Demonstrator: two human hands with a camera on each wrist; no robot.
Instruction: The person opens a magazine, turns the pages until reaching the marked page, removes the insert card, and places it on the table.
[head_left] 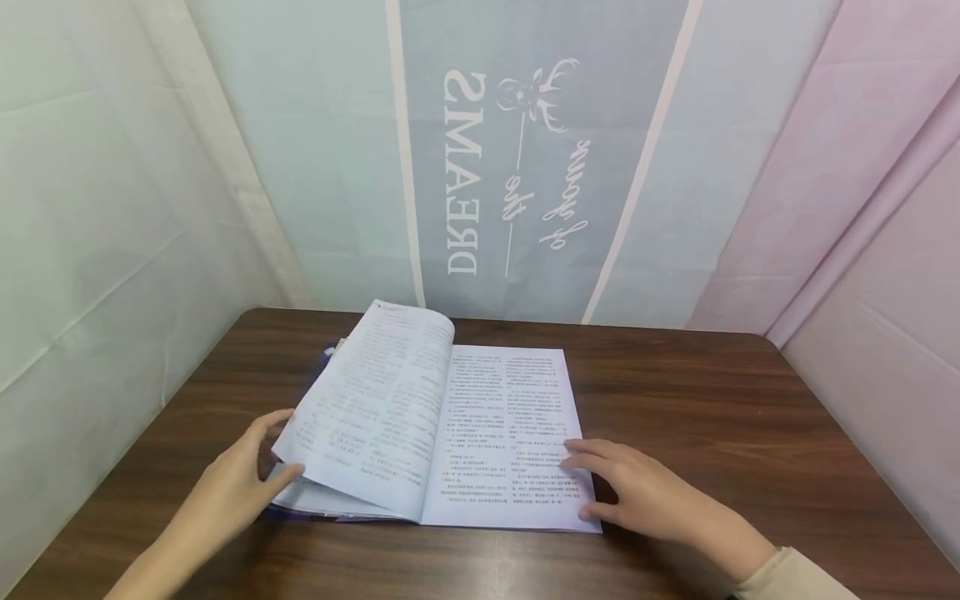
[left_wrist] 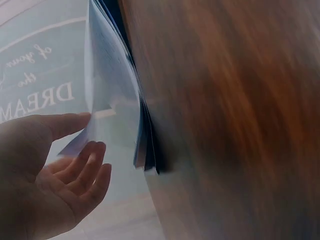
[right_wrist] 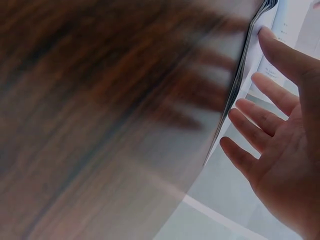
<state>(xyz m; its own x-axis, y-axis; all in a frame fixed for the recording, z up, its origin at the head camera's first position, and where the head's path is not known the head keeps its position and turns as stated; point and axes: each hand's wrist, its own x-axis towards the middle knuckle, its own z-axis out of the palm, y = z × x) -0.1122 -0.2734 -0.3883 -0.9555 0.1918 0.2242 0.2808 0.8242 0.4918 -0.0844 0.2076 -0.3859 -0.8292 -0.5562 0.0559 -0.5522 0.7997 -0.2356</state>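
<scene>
An open magazine with columns of small print lies on the wooden table. One page on its left side is lifted and curves away from the stack beneath. My left hand pinches this page near its lower left corner, thumb on the printed face and fingers behind. In the left wrist view, the page corner shows between thumb and fingers. My right hand rests at the magazine's right edge, its fingers loosely extended and touching the right-hand page. Part of a blue cover peeks out at the left.
The dark wooden table extends around the magazine on all sides. Behind it hangs a pale cloth printed with mirrored lettering and a deer head. White cloth hangs at the left, and pinkish cloth at the right.
</scene>
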